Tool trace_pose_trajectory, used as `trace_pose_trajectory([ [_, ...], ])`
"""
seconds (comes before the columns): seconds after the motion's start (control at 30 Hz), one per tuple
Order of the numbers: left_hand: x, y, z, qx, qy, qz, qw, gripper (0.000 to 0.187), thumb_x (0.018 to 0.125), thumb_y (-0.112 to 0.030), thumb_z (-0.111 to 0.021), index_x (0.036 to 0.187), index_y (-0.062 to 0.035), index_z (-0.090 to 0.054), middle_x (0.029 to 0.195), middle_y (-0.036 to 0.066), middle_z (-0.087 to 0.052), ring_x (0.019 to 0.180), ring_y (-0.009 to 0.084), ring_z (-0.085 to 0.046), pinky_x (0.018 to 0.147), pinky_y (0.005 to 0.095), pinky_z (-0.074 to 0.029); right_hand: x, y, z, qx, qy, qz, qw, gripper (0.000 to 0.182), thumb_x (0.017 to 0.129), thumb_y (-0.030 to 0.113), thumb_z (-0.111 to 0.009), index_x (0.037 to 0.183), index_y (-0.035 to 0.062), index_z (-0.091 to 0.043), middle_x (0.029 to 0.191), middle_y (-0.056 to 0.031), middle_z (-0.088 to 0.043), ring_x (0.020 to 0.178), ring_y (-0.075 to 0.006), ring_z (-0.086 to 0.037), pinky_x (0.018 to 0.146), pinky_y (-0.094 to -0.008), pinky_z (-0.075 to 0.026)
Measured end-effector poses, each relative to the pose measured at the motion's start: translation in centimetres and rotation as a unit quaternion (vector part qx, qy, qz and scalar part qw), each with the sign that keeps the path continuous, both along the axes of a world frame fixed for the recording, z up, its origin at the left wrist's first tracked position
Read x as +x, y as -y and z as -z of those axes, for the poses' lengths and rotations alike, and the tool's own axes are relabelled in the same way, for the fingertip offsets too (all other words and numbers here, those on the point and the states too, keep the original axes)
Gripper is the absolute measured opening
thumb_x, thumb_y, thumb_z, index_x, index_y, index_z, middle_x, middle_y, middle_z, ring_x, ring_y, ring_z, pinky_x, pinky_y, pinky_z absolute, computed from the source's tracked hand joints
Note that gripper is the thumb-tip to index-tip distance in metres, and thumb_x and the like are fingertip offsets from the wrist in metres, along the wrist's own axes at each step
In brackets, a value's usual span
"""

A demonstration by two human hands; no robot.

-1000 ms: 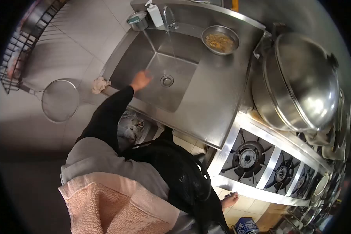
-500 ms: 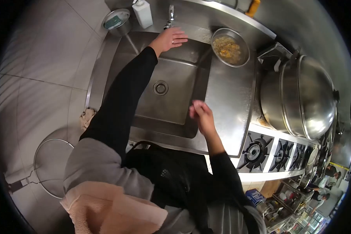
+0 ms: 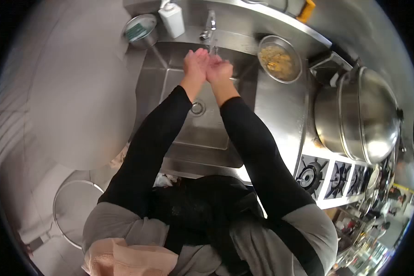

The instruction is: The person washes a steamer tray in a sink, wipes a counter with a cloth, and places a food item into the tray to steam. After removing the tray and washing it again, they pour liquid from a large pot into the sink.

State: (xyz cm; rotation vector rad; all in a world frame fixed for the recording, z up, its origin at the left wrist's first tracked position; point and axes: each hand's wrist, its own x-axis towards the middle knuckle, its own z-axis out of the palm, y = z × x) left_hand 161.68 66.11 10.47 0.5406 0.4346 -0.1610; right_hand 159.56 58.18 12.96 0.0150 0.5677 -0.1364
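Observation:
My left hand [image 3: 195,67] and my right hand [image 3: 220,72] are side by side, touching, over the far part of the steel sink [image 3: 195,138]. Both are cupped with palms up, fingers extended towards the tap [image 3: 209,30]. A thin stream of water [image 3: 213,46] runs from the tap at the fingers. Neither hand holds an object. The sink drain [image 3: 197,108] shows below my wrists.
Right of the sink sits a metal bowl [image 3: 280,59] of yellowish food in liquid. A white pump bottle [image 3: 172,20] and a metal container [image 3: 142,31] with a green pad stand back left. Farther right are a large lidded pot [image 3: 359,115] and gas burners [image 3: 312,175].
My right hand has moved from the sink's right edge up beside my left hand. My left hand has turned palm up under the tap. Water now runs.

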Motion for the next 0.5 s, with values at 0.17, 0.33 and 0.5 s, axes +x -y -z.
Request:
trace_pose_trajectory([
  [0.17,4.5,0.0,4.0,0.069,0.091,0.03,0.993,0.037,0.101,-0.027,-0.042,0.124,-0.0025,-0.058,0.119,0.011,-0.065,0.114,0.0236,-0.059,0.097,0.0335,-0.047,8.5,3.3,2.0,-0.103,0.053,0.025,0.993,0.023,0.096,0.016,-0.047,0.103,-0.0036,-0.058,0.097,-0.0143,-0.061,0.093,-0.0248,-0.06,0.083,-0.0373,-0.05],
  [0.33,-0.1,-0.5,7.4,0.115,0.087,0.242,0.96,0.018,0.099,-0.028,-0.055,0.113,-0.0179,-0.062,0.106,-0.001,-0.067,0.093,0.0132,-0.065,0.081,0.0313,-0.052,1.1,0.7,2.3,-0.561,0.026,-0.216,0.799,0.007,0.082,0.006,-0.067,0.089,0.0047,-0.069,0.068,-0.0039,-0.059,0.061,-0.0178,-0.057,0.055,-0.0329,-0.048],
  [0.5,0.8,3.1,2.6,0.222,0.042,0.299,0.927,0.034,0.099,-0.031,-0.059,0.126,-0.0118,-0.055,0.114,0.004,-0.066,0.104,0.0137,-0.061,0.086,0.0349,-0.051,-4.6,10.7,2.3,-0.225,-0.106,-0.04,0.968,0.072,0.089,0.056,-0.066,0.127,-0.0007,-0.041,0.094,-0.0143,-0.06,0.064,-0.0194,-0.054,0.064,-0.0349,-0.052],
])
